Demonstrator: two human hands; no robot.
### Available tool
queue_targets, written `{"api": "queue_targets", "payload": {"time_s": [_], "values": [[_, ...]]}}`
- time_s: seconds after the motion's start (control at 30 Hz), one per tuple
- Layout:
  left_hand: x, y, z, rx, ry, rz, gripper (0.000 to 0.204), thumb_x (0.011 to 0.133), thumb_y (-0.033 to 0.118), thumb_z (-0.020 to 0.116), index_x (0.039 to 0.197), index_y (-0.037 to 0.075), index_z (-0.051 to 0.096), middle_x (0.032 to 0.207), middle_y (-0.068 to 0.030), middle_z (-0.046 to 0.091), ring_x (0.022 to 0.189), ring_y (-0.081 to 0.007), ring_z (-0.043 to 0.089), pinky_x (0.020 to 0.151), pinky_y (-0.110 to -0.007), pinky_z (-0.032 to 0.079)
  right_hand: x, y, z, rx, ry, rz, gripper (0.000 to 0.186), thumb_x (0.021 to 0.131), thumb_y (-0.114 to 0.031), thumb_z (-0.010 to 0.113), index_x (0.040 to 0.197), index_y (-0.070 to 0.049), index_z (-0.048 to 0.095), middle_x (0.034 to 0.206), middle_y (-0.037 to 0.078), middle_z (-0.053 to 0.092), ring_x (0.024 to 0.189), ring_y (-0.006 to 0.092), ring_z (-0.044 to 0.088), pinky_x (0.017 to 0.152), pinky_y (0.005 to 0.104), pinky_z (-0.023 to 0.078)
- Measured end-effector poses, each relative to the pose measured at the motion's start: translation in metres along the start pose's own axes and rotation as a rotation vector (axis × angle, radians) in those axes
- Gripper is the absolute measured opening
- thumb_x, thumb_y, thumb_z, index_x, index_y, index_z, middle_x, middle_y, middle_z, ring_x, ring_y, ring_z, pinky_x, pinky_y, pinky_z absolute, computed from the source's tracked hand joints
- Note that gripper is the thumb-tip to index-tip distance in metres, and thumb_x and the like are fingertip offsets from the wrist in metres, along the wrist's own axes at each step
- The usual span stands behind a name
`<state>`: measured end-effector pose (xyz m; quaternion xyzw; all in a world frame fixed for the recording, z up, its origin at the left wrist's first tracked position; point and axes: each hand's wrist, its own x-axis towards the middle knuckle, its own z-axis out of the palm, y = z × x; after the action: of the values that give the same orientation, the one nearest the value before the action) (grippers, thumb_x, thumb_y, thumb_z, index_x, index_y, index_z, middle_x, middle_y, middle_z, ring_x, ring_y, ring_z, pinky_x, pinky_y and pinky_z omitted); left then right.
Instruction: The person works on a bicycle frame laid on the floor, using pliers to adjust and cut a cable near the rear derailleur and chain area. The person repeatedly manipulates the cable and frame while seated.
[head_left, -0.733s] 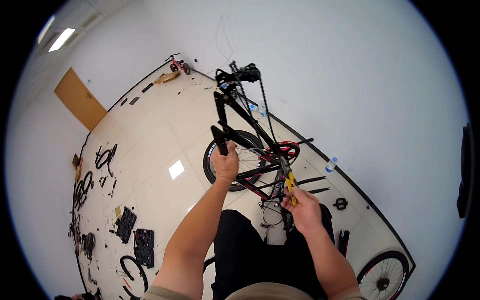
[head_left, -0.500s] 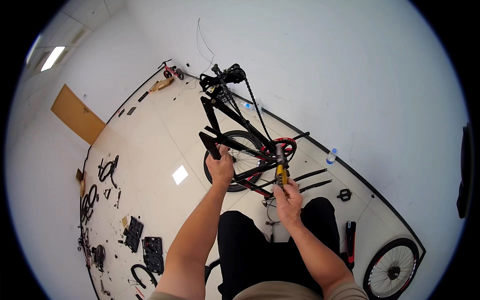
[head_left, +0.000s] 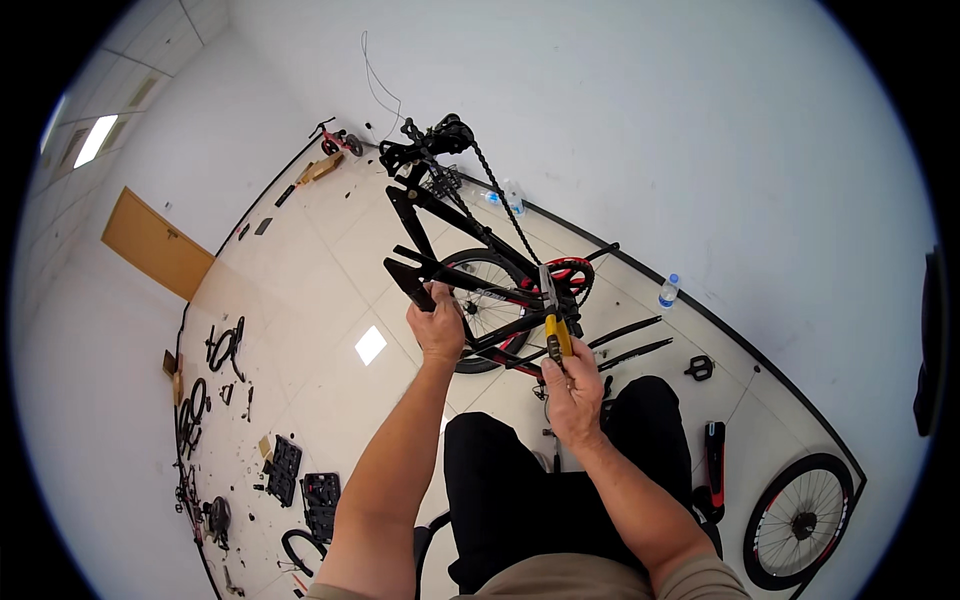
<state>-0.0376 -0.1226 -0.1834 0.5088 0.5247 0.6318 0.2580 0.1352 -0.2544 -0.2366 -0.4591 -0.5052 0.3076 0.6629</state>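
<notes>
My left hand grips a dark end of the black bicycle frame, which stands upended before my knees, its chain hanging from the derailleur at the top. My right hand is closed round yellow-handled pliers, whose metal jaws point up beside the red-and-black chainring. Whether the jaws grip anything is too small to tell. A spoked wheel shows behind the frame.
A loose wheel, a pedal and a red-and-black part lie right. A bottle stands by the wall. Open toolboxes, scattered bicycle parts and a small red bike are farther off. A wooden door is back left.
The frame's top, my hands and the pliers have shifted left and slightly up in view. The pliers are more upright. The surrounding view has shifted too, as the camera moved.
</notes>
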Motion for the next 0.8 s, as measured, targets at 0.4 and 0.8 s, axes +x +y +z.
{"api": "queue_targets", "payload": {"time_s": [0.4,0.8], "values": [[0.006,-0.013,-0.003,0.045,-0.003,-0.01,0.03,0.099,0.022,0.056,0.083,-0.002,0.064,0.059,-0.002,0.055,0.055,-0.0108,0.053,0.053,-0.029,0.042,0.012,-0.026,0.02,0.01,-0.161,-0.007,0.022,0.093,-0.015,0.066,0.092,0.007,0.063,0.119,0.023,0.056,0.103,0.0335,0.056,0.092,0.0398,0.046],[-0.001,-0.003,-0.003,0.025,-0.003,0.024,0.028,0.1,0.02,0.056,0.084,-0.002,0.062,0.059,-0.0016,0.055,0.053,-0.0105,0.053,0.051,-0.028,0.042,0.021,-0.03,0.034,-0.102,-0.013,-0.228,0.02,0.09,-0.011,0.068,0.093,0.007,0.061,0.116,0.022,0.054,0.097,0.0308,0.058,0.085,0.0367,0.049]]}}
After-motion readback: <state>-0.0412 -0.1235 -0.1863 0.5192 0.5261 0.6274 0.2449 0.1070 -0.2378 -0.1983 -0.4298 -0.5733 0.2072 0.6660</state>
